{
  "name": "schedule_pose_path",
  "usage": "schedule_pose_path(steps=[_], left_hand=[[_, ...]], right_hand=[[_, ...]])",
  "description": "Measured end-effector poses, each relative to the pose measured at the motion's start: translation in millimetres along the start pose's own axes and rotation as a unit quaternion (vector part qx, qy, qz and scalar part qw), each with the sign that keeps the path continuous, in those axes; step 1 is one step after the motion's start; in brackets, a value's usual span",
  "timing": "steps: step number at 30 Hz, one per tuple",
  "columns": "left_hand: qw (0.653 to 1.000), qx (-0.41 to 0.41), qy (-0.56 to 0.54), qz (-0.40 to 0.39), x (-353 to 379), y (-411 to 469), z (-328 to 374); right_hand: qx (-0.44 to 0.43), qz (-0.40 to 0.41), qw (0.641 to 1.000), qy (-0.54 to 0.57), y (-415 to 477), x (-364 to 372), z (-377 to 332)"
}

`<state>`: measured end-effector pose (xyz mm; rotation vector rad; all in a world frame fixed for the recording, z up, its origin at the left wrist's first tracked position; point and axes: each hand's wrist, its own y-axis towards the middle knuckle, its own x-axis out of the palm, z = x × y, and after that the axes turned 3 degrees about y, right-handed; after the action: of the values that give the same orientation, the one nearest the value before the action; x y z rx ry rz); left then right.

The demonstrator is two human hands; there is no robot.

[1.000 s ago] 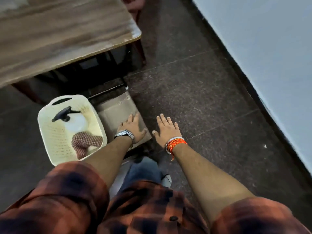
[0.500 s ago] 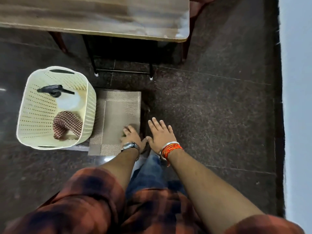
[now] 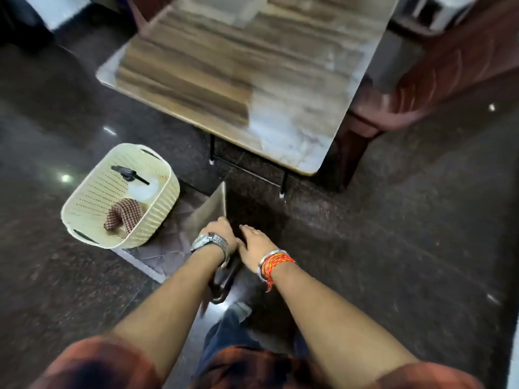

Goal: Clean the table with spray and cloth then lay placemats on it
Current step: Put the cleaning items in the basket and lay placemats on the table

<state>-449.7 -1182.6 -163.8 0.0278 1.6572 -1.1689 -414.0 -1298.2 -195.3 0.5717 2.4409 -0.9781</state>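
Note:
A beige woven placemat (image 3: pixel 209 213) stands tilted up on edge above the floor, with my left hand (image 3: pixel 217 234) closed on its near edge. My right hand (image 3: pixel 252 244) hovers just to the right of it, fingers loosely spread, holding nothing. More mats (image 3: pixel 165 248) with a dark pattern lie flat on the floor beneath. To the left, a cream perforated basket (image 3: pixel 90 197) holds a white spray bottle with a black trigger (image 3: pixel 137 183) and a red checked cloth (image 3: pixel 123 216). The wooden table (image 3: pixel 252 66) stands ahead with a bare top.
A dark red chair (image 3: pixel 438 71) stands at the table's right side. The floor is dark polished stone. My shoe and leg show below my hands. The table's black metal legs stand just beyond the mats.
My left hand has gripped the beige placemat and lifted its right edge off the floor, so it now stands tilted. The view has swung up, showing more of the table.

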Motion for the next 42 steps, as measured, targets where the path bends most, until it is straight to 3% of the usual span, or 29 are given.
schedule_pose_path(steps=[5,8,11,14,18,22,26,29,31,37,42], left_hand=[[0.994,0.033,-0.079,0.066,-122.9,-64.0,84.8],[0.969,0.073,-0.156,0.175,-184.0,-113.5,124.6],[0.923,0.127,-0.227,0.283,-219.6,-143.7,160.3],[0.873,0.172,-0.307,0.337,-248.3,-138.9,208.2],[0.825,0.225,-0.411,0.316,-271.3,-76.4,245.5],[0.787,0.240,-0.510,0.251,-292.2,-21.2,280.4],[0.769,0.205,-0.563,0.224,-318.3,23.8,308.3],[0.784,0.159,-0.551,0.239,-339.2,59.6,318.2],[0.798,0.133,-0.540,0.234,-341.2,79.5,320.1],[0.781,0.017,-0.583,0.223,-326.2,139.5,331.3],[0.733,-0.066,-0.594,0.325,-314.4,155.2,360.4]], right_hand=[[-0.099,0.027,0.987,0.125,-39.3,-121.5,-23.0],[-0.166,0.058,0.939,0.294,-50.2,-182.1,-29.1],[-0.119,0.047,0.874,0.468,-41.6,-227.7,-33.9],[-0.025,-0.017,0.842,0.539,-17.4,-280.5,-24.7],[0.075,0.013,0.859,0.507,28.9,-352.9,-3.2],[0.190,0.024,0.839,0.510,73.8,-400.0,33.6],[0.154,0.120,0.820,0.538,94.1,-457.8,34.6],[0.109,0.281,0.794,0.528,115.2,-500.5,47.8],[0.083,0.316,0.785,0.527,135.4,-518.2,61.0],[0.035,0.300,0.813,0.497,195.9,-567.0,61.7],[-0.056,0.245,0.871,0.423,234.2,-601.7,70.1]])
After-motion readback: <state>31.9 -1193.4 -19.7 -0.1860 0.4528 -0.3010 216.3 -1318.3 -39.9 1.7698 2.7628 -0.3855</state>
